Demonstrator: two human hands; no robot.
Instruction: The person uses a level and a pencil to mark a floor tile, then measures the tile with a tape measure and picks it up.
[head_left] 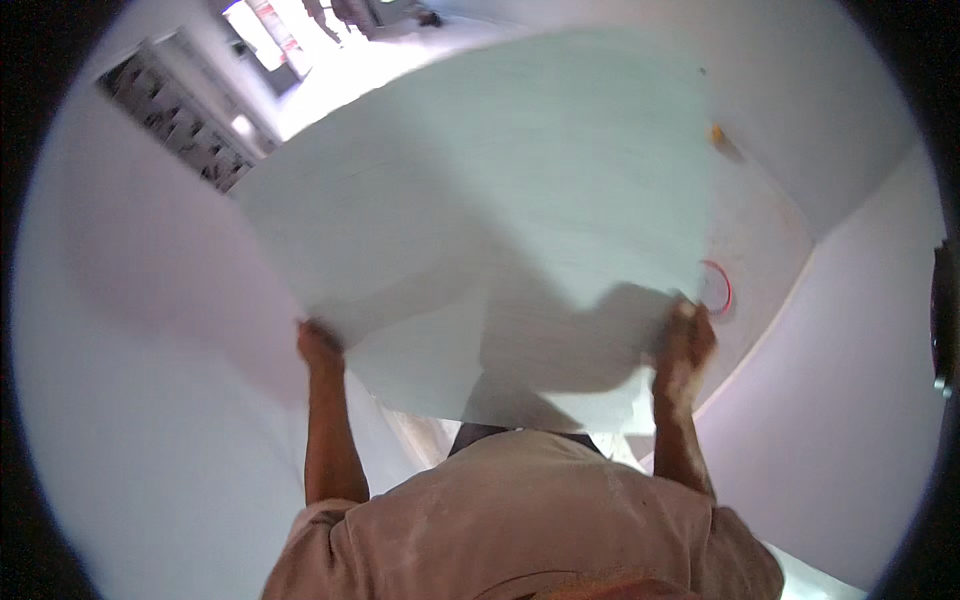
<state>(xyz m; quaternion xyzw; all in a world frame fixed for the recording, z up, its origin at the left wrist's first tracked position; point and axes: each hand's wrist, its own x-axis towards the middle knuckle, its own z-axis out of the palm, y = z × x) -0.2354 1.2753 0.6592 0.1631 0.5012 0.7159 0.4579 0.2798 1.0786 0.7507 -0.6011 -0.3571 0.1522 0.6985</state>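
We hold the large white panel (480, 200) flat before us, left hand (318, 345) and right hand (685, 340) clamped on its 2 near corners; we judge both grips should stay level, clearing the walls (150, 300) either side.

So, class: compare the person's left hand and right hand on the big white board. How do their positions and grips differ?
The left hand grips the white board at its left edge; the right hand grips its right edge. The left hand is partly hidden behind the board, while the right hand shows its fingers curled over the edge. The right hand sits near a red ring; the left has bare wall beside it. Both are raised, bare and closed on the board.
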